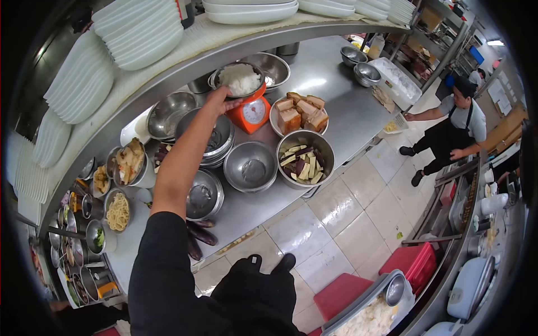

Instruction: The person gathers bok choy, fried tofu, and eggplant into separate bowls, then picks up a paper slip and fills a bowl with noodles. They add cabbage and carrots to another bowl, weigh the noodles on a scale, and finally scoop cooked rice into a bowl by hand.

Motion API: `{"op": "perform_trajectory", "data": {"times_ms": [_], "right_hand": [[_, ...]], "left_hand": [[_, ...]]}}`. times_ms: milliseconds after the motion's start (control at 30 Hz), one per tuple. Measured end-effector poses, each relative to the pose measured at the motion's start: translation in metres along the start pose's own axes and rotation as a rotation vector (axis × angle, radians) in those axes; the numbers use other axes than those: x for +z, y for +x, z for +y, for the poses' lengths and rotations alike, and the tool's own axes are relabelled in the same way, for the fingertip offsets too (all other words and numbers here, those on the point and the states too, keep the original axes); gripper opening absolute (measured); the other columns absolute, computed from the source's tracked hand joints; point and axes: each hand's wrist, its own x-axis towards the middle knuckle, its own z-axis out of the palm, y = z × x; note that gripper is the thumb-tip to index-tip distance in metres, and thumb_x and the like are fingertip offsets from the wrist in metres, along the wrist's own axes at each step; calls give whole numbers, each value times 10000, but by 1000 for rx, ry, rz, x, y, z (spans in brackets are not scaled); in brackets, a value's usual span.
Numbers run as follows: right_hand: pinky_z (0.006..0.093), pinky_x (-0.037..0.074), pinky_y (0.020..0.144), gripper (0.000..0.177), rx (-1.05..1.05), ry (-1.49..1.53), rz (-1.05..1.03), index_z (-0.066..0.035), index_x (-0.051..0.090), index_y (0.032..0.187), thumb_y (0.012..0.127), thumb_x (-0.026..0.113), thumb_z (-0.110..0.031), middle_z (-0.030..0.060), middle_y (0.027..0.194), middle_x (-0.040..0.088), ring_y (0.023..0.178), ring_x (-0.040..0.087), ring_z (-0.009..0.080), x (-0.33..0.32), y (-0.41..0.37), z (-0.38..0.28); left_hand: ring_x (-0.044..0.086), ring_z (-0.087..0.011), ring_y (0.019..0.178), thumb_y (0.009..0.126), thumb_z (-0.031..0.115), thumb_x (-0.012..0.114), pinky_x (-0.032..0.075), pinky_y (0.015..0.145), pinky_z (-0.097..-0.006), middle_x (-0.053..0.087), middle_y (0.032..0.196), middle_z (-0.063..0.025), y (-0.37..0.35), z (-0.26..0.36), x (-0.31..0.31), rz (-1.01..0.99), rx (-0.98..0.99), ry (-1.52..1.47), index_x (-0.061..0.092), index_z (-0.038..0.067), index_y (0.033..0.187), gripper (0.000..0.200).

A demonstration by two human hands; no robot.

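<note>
My left hand [221,102] reaches out over the counter, fingers closed at the near side of a metal bowl of white rice [240,79]. The bowl sits over the platform of an orange dial scale [250,113]. Right of the scale stands a bowl of roasted pork chunks [301,115]. Nearer is a metal pot of cut eggplant [305,161]. Below my forearm are stacked metal bowls [205,196] and whole eggplants [200,232]. My right hand is out of view.
Stacked white plates [140,33] line the shelf above the counter. Bowls of noodles [117,211] and other food stand at left. A tub of rice [367,319] with a metal bowl is at lower right. A person in an apron [462,120] stands across the tiled floor.
</note>
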Motion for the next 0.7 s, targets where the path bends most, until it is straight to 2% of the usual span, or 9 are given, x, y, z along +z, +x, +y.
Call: {"op": "perform_trajectory", "data": {"times_ms": [133,200,300,433,500,600,700], "right_hand": [[379,493,669,283,-49,-119,-9,12,544,1014,861,559,-225,152,944,585,819,562,264,43,21,-67],[379,491,674,283,-78,-173,-27,9,548,1011,858,558,-229,152,947,586,824,563,265,68,24,-116],[380,490,683,283,-129,-243,-59,5,553,1005,854,556,-235,153,951,588,832,564,266,107,29,-185],[381,487,695,284,-197,-323,-134,0,560,997,849,554,-242,153,957,590,843,566,268,152,40,-251],[382,486,700,285,-228,-357,-170,-3,563,994,846,553,-246,153,960,591,848,567,269,172,44,-274],[382,484,709,286,-265,-401,-219,-7,569,988,842,551,-252,154,965,593,857,568,270,196,48,-300],[383,483,718,287,-291,-433,-249,-11,574,982,837,550,-257,154,969,595,865,569,272,207,51,-316]], "left_hand": [[638,-373,760,741,77,451,571,593,-390,559,961,-291,-12,-1,0,17,4,73,426,-110,1097,404],[622,-374,820,707,178,491,554,683,-414,553,963,-274,-16,1,1,-7,-62,126,420,-70,1122,488],[615,-378,832,673,236,518,550,706,-415,541,982,-285,-14,1,4,39,-99,106,404,-71,1149,578],[606,-381,852,662,240,528,546,713,-410,524,1010,-294,-26,-5,11,130,-61,106,382,-75,1177,621],[624,-399,778,690,237,503,553,678,-428,545,940,-308,-30,-6,15,215,17,109,406,-135,1089,554],[625,-389,779,682,241,514,553,667,-430,551,920,-300,-29,-6,18,282,-2,65,409,-121,1091,557],[634,-380,767,717,184,500,557,645,-419,559,924,-290,-28,-8,16,227,43,77,411,-127,1087,491]]}}
